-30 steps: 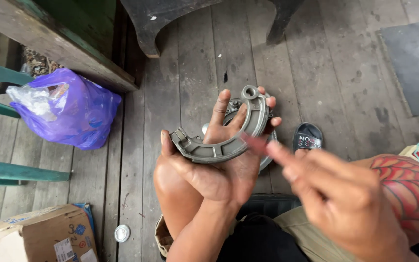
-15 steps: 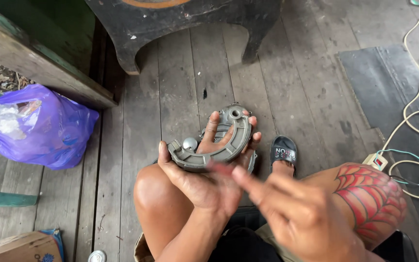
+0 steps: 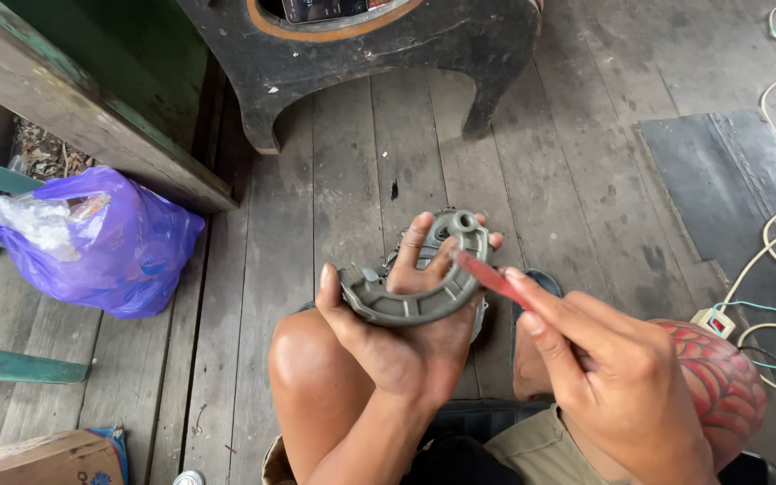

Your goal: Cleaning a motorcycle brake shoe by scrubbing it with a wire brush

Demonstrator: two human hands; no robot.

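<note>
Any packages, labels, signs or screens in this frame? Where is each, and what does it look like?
Plastic bag: left on the wooden floor, purple, bulging, clear plastic showing at its top.
Cardboard box: bottom left corner, brown with blue print, cut off by the frame.
Dark panel: top centre, inside the black stand's round orange-rimmed opening; possibly a screen, too cut off to tell.
No signs visible.

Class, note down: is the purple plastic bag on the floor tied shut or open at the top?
Open: the purple bag gapes, clear plastic sticking out its mouth.

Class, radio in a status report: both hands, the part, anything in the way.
Left hand cradling grey curved brake shoe. Right hand pinching thin red tool, tip at shoe. Nothing between them.
</note>
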